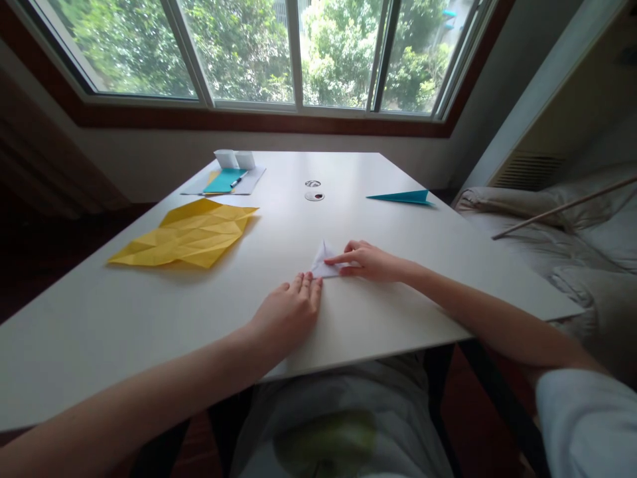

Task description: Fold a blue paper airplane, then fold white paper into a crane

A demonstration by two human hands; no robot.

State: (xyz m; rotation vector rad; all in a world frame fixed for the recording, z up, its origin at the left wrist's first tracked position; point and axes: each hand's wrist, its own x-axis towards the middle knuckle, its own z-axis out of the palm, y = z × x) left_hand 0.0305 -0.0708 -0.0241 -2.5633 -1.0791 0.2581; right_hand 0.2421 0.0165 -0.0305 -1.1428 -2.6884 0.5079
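Observation:
A small piece of folded white paper [322, 255], roughly triangular with its point away from me, lies on the white table [318, 226] in front of me. My left hand [293, 302] rests flat with fingers extended, the fingertips on the paper's near left corner. From the right, my right hand [371, 260] reaches over the paper. Its index finger is stretched across the paper's face, while the other fingers touch around the right corner, which they partly hide.
Creased yellow paper [192, 234] lies at the left. A blue paper plane [403, 196] sits at the far right. At the back left are a teal sheet [225, 180], a pen [239, 179] and white folded paper pieces [226, 159]. Two round discs [314, 196] lie mid-table.

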